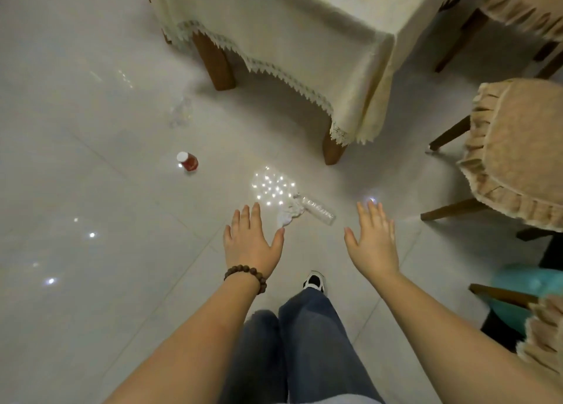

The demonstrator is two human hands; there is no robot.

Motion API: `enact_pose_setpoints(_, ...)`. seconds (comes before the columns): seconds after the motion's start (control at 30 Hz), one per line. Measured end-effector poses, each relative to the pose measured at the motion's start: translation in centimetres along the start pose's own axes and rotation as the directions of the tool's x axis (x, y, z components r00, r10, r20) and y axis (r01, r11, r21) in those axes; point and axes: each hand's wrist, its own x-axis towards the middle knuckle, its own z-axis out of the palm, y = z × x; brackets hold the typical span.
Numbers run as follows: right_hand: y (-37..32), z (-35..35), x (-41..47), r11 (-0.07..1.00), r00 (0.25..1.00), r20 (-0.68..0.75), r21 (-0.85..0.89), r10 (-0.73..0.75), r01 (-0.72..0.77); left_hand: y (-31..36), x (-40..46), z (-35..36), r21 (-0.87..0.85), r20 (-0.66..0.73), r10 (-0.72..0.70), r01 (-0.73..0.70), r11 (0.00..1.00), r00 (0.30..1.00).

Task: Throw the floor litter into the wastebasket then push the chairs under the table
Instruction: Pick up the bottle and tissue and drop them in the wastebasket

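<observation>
Hands spread flat and empty, left hand point(250, 241), right hand point(374, 242), above glossy tiled floor point(91, 175), clear plastic bottle point(319, 210) and crumpled white tissue point(288, 215) just beyond, red paper cup point(187, 161) farther left.

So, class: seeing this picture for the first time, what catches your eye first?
Two open, empty hands, left and right, reach out over the pale floor. Just beyond them lie a clear plastic bottle and a crumpled white tissue. A red cup lies farther left, near the cloth-draped table.
</observation>
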Motion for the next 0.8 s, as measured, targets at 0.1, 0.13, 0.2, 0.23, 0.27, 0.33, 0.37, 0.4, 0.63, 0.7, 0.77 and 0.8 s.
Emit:
enact_pose_setpoints(0.1,0.5,2.3,2.7,1.0,0.999,0.042,0.002,0.005,-0.005,0.1,3.3,1.7,-0.012,0.043,-0.01,0.01,1.0,0.999)
enact_pose_setpoints(0.13,0.7,3.3,3.7,1.0,0.999,0.051,0.003,0.013,-0.013,-0.1,4.4,2.5,-0.018,0.056,-0.01,0.011,1.0,0.998)
enact_pose_setpoints(0.2,1.2,5.9,5.7,1.0,0.998,0.065,0.004,0.027,-0.028,-0.9,7.0,5.0,-0.043,0.073,0.0,0.003,0.999,0.997)
enact_pose_setpoints(0.23,1.7,7.5,6.9,0.999,0.997,0.076,0.001,0.033,-0.033,-1.4,8.4,6.6,-0.065,0.085,0.013,-0.008,0.998,0.996)
enact_pose_setpoints(0.27,2.2,9.4,8.2,0.999,0.996,0.086,0.0,0.037,-0.037,-2.0,9.9,8.5,-0.088,0.1,0.031,-0.022,0.996,0.994)
enact_pose_setpoints(0.33,3.6,13.7,11.3,0.999,0.994,0.097,0.008,0.044,-0.045,-3.1,13.2,13.2,-0.12,0.133,0.073,-0.057,0.991,0.988)
enact_pose_setpoints(0.37,4.4,16.2,12.9,0.999,0.994,0.101,0.01,0.046,-0.047,-3.8,15.1,16.0,-0.127,0.153,0.095,-0.076,0.989,0.984)
enact_pose_setpoints(0.4,5.4,18.8,14.6,0.999,0.993,0.108,0.006,0.046,-0.047,-4.4,16.9,18.9,-0.127,0.177,0.117,-0.095,0.987,0.977)
enact_pose_setpoints(0.63,14.7,37.5,25.2,0.997,0.988,0.15,-0.075,0.03,-0.019,-8.7,30.1,39.9,0.034,0.365,0.355,-0.393,0.919,0.861)
enact_pose_setpoints(0.7,17.0,41.8,27.9,0.996,0.987,0.158,-0.092,0.013,0.001,-9.1,33.2,44.8,0.107,0.41,0.413,-0.492,0.864,0.813)
enact_pose_setpoints(0.77,18.7,45.4,30.1,0.994,0.985,0.173,-0.108,-0.005,0.024,-9.5,35.7,48.6,0.131,0.464,0.457,-0.569,0.812,0.759)
enact_pose_setpoints(0.8,19.4,46.8,31.0,0.993,0.984,0.177,-0.113,-0.015,0.035,-9.7,36.6,50.1,0.127,0.49,0.477,-0.601,0.789,0.73)
